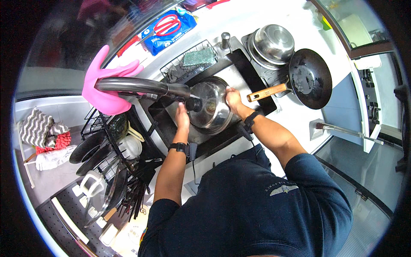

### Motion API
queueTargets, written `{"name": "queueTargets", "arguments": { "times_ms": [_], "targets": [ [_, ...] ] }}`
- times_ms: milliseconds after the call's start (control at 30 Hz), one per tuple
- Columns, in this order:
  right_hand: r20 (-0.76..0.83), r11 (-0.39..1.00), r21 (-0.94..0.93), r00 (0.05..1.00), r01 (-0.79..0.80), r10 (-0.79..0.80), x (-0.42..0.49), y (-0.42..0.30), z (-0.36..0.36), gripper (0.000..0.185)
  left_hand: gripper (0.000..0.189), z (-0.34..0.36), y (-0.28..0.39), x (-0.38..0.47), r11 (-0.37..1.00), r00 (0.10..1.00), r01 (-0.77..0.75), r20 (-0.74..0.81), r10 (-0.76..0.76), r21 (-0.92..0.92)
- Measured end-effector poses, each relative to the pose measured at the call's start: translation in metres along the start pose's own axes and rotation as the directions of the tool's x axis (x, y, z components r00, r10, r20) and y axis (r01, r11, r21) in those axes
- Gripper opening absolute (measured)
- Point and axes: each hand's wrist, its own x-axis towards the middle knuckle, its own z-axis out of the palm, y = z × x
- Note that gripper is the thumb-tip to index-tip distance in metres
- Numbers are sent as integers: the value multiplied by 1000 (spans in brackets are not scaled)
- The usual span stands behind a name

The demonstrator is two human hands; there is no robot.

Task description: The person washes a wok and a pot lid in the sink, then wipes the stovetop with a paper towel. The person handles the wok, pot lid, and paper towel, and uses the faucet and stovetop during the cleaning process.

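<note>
A round, shiny, partly see-through piece of cookware [213,120], lid or bowl I cannot tell, is over the black sink [205,144]. My right hand [234,100] grips its right rim, thumb on top. Against its left edge lies my left hand [182,117], fingers mostly hidden beneath. The spout of a black faucet [138,86] reaches over the cookware's left part, close above my left hand. A small brownish spot shows near the cookware's middle. Each wrist wears a black strap with a small device.
A pink rubber glove [106,80] hangs over the faucet. Right of the sink stand stacked steel bowls [273,43] and a dark wok [310,78], its wooden handle jutting toward the sink. A wire basket holds a green scouring cloth [199,57]. A crowded dish rack [112,144] stands left.
</note>
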Motion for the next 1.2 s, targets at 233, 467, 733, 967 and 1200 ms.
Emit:
{"name": "queueTargets", "arguments": {
  "times_ms": [233,467,733,967,1200],
  "targets": [
    [100,889,195,910,-414,402,3,0,-12,36,58,-28,-42,4,777,864,499,151,-481,-384],
    [108,857,0,852,-516,512,11,18,-24,51,39,-49,-25,-2,268,776,628,564,-282,-730],
    [97,962,-273,995,25,1,40,35,4,53,28,22,40,8,555,862,464,206,-463,-691],
    [185,934,-329,979,140,-82,17,7,11,55,23,61,76,6,710,876,473,194,-442,-521],
    [253,919,-379,967,109,-10,21,14,-4,56,24,38,84,17,491,846,530,395,-357,-691]
  ]
}}
